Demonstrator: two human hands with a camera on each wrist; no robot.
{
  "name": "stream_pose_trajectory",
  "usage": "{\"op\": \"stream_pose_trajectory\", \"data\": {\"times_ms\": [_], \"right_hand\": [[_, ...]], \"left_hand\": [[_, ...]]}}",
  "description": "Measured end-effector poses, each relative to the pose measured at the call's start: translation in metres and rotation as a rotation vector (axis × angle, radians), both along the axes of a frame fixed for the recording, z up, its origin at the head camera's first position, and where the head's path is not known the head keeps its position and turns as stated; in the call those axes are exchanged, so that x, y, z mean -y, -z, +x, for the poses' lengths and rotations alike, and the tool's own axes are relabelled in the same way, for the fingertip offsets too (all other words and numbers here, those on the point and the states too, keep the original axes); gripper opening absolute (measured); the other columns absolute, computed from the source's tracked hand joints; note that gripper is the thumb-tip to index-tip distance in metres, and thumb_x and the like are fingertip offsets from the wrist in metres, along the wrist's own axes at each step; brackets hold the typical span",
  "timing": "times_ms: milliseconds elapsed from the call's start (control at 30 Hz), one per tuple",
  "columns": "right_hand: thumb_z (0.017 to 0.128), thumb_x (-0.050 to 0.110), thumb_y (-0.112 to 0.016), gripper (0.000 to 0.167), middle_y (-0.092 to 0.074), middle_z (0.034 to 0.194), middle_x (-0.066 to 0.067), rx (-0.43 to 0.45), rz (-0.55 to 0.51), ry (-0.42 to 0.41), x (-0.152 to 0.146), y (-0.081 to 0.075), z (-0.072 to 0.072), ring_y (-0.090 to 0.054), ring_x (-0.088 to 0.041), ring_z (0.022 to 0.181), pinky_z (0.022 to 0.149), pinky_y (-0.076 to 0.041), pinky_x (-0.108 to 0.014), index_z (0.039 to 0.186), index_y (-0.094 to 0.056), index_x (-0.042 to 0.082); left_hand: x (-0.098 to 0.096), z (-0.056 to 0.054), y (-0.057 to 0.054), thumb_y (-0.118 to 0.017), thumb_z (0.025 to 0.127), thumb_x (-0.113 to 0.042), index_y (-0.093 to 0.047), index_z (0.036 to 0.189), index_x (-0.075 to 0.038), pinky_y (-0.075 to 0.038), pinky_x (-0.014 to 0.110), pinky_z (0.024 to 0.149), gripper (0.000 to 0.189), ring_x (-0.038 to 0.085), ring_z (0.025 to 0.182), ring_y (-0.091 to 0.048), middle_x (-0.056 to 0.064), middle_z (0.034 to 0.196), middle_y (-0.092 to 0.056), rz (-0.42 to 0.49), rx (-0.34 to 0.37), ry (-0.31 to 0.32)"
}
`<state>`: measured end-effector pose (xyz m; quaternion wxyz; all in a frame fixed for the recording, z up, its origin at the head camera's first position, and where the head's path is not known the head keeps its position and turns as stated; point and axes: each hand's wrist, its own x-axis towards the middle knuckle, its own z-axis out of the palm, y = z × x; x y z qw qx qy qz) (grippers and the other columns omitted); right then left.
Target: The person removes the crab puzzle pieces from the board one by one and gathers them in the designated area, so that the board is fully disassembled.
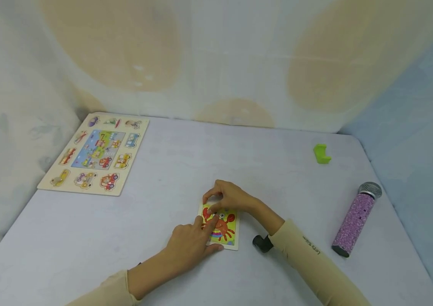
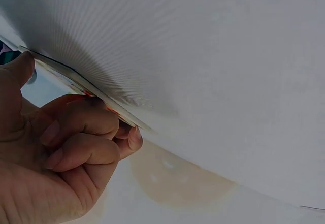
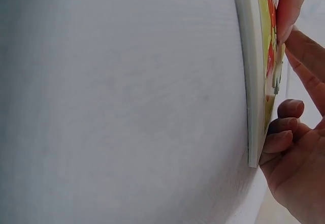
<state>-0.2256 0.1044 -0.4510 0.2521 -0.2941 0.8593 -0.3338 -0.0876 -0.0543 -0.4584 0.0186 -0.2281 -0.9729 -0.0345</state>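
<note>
A small flat crab puzzle point(image 1: 224, 231), a red crab on yellow inside a pale border, lies on the white table. My left hand point(image 1: 189, 244) holds it from the lower left, index finger on the picture and thumb at the bottom edge. In the left wrist view, other fingers of that hand are curled beside the thin board point(image 2: 71, 74). At the upper left corner, my right hand point(image 1: 233, 197) has its bent index finger at the top edge and its thumb on the picture. The right wrist view shows curled fingers point(image 3: 284, 127) beside the board's end.
A large wooden vehicle puzzle board point(image 1: 101, 151) lies at the back left. On the right are a purple glittery microphone point(image 1: 355, 223) and a small green block point(image 1: 321, 154). A black object point(image 1: 263, 243) is by the right wrist. Cloth walls point(image 1: 235, 55) border the table.
</note>
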Motion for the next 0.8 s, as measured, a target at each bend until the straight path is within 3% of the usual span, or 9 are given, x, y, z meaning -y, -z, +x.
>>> {"op": "stream_pose_trajectory", "data": {"times_ms": [233,600,800], "right_hand": [[0.082,0.020,-0.081,0.024,-0.051,0.088,0.000,-0.009,-0.026,-0.011,0.0000,-0.0032,0.0008,-0.044,-0.015,0.088,0.075,-0.036,-0.026,0.106,-0.079,0.020],[0.084,0.014,-0.078,0.010,-0.048,0.085,-0.001,-0.030,-0.145,-0.006,0.0002,-0.0083,0.0043,-0.044,-0.015,0.088,0.078,-0.036,-0.027,0.094,-0.080,0.014],[0.086,0.013,-0.075,0.014,-0.053,0.089,-0.001,-0.038,-0.098,0.008,0.0013,-0.0053,0.0021,-0.045,-0.015,0.087,0.078,-0.037,-0.027,0.099,-0.079,0.014]], "left_hand": [[0.0015,-0.0012,-0.0018,-0.063,0.086,-0.063,-0.057,0.141,-0.020,-0.027,0.023,0.043,0.070,0.011,0.045,-0.031,0.006,0.086,-0.054,0.022,0.015,0.004],[-0.0007,-0.0023,-0.0014,-0.062,0.087,-0.064,-0.056,0.142,-0.020,-0.027,0.023,0.043,0.071,0.011,0.045,-0.033,0.007,0.087,-0.055,0.013,0.012,0.006],[0.0007,-0.0013,-0.0025,-0.063,0.087,-0.063,-0.057,0.141,-0.020,-0.028,0.023,0.044,0.069,0.011,0.046,-0.034,0.007,0.087,-0.057,0.040,0.028,0.011]]}}
